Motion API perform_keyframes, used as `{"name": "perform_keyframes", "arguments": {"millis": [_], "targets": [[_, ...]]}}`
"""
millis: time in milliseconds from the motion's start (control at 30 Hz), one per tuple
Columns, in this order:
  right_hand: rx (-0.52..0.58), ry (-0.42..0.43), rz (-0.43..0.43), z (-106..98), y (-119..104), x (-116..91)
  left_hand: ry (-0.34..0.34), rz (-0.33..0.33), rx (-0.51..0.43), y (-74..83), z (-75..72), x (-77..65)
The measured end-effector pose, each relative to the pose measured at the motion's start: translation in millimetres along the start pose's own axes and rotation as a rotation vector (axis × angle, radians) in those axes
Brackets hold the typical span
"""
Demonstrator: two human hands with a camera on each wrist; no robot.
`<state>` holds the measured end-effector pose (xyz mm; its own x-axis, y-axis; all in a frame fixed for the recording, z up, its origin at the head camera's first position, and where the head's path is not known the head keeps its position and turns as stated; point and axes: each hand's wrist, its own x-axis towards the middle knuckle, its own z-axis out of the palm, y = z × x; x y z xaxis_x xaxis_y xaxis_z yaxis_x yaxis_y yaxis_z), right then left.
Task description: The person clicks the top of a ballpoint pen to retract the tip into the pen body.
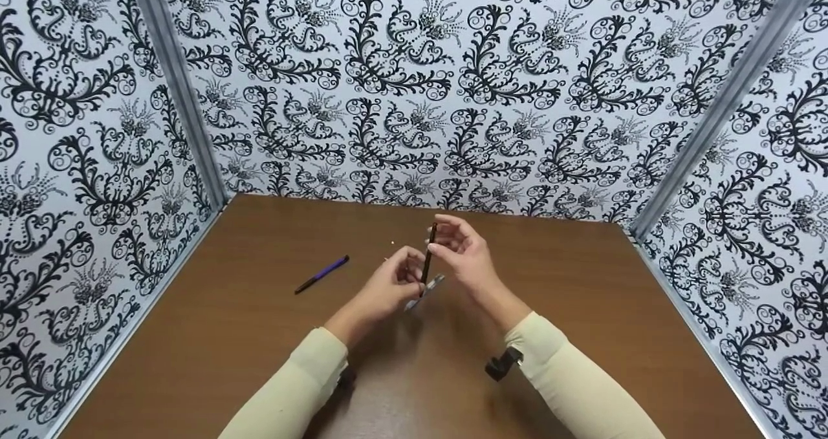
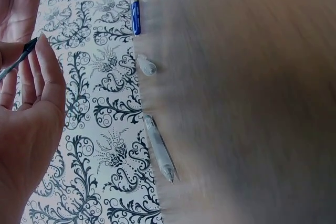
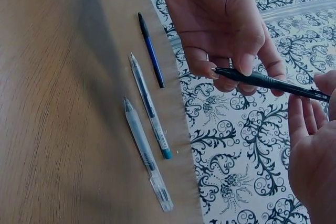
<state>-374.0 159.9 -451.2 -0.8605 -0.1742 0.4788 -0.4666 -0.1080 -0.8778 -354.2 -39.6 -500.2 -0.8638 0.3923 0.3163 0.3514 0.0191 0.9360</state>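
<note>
Both hands are on one black pen [image 1: 428, 258], which stands nearly upright above the table. My left hand [image 1: 391, 282] grips its lower part, the thumb pressing near the pointed tip in the right wrist view. With thumb and fingers, my right hand [image 1: 471, 258] pinches the upper, clip end. Below the hands, a clear pen [image 1: 411, 305] shows partly on the table; the hands cover the rest. The right wrist view has two clear pens lying side by side, one with a teal end [image 3: 149, 103] and a thicker one [image 3: 139, 140].
A blue pen with black ends [image 1: 321, 275] lies to the left on the brown table [image 1: 259, 355]. A small whitish thing [image 2: 147, 66] of unclear kind lies between pens in the left wrist view. Patterned walls [image 1: 401, 103] enclose the back and sides.
</note>
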Motion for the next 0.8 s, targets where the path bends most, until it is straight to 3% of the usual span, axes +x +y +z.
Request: {"name": "perform_keyframes", "arguments": {"millis": [800], "targets": [[-0.034, -0.054, -0.043, -5.4, 2.8, -3.7, 0.026, 0.011, -0.027, 1.7, 9.4, 1.0]]}}
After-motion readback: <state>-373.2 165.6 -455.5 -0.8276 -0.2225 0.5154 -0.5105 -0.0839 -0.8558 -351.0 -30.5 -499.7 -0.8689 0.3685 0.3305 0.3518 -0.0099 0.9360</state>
